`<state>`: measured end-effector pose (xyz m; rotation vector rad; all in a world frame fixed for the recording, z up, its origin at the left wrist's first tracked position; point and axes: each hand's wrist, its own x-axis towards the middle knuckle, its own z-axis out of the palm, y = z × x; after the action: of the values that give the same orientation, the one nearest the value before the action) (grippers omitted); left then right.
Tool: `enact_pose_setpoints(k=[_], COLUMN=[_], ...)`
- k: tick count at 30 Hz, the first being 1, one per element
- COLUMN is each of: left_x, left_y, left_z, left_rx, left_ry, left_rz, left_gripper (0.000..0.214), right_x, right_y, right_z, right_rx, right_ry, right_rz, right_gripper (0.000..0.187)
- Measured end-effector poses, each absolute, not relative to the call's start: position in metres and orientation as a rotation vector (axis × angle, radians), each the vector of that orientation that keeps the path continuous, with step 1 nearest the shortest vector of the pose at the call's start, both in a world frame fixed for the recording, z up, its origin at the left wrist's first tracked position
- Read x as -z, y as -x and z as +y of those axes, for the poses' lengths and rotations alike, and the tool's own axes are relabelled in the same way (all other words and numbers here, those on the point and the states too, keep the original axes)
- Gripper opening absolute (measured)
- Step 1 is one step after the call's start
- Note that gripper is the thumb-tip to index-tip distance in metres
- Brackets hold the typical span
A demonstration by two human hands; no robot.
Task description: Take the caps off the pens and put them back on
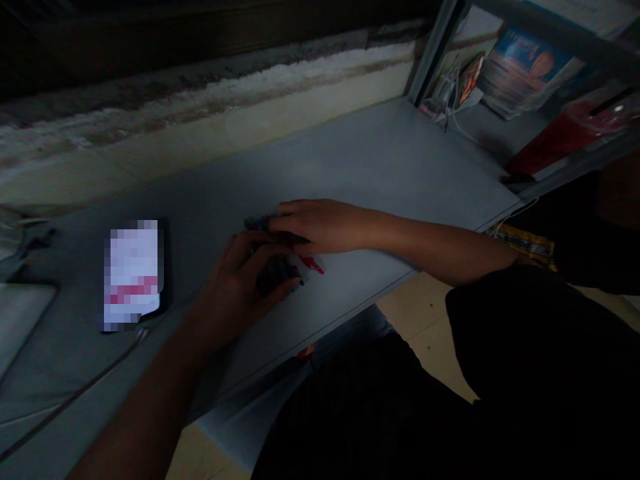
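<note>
A loose bundle of dark, slim, pen-like pieces (278, 268) lies on the grey table between my hands. One red pen (313, 264) sticks out of it toward the table's front edge. My left hand (239, 283) curves around the near side of the bundle, thumb below and fingers above. From the right, my right hand (325, 224) reaches across the far side, its fingers bent down over more dark pieces (255, 222). Dim light and my fingers hide most of the bundle, so the exact kinds are hard to make out.
Left of my hands lies a phone (133, 273) with a lit, blurred-out screen. A cable (100, 377) runs beside it. A shelf at the right holds a red cup (560, 137) and a blue printed package (525, 70). The table's front edge (350, 313) borders my lap.
</note>
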<state>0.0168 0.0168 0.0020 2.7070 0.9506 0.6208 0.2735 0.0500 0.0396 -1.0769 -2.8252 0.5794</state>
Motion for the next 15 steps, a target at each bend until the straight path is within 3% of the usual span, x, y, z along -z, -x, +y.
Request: enact_pose_setpoints(k=[6,15], left_x=[0.0062,0.0026], left_y=[-0.0169,-0.0173], left_z=[0.0206,0.0217], left_rx=[-0.627,-0.623], left_ry=[-2.654,-2.594], left_rz=[0.845,0.851], left_gripper=[0.026,0.023], right_x=[-0.0449,-0.0476], right_y=[-0.2738,-0.2730], right_z=[0.0455,0.0451], right_rx=[-0.675,-0.667], right_ry=[1.238,1.411], right_rz=[-2.777,-2.654], right_gripper=[0.031,0.046])
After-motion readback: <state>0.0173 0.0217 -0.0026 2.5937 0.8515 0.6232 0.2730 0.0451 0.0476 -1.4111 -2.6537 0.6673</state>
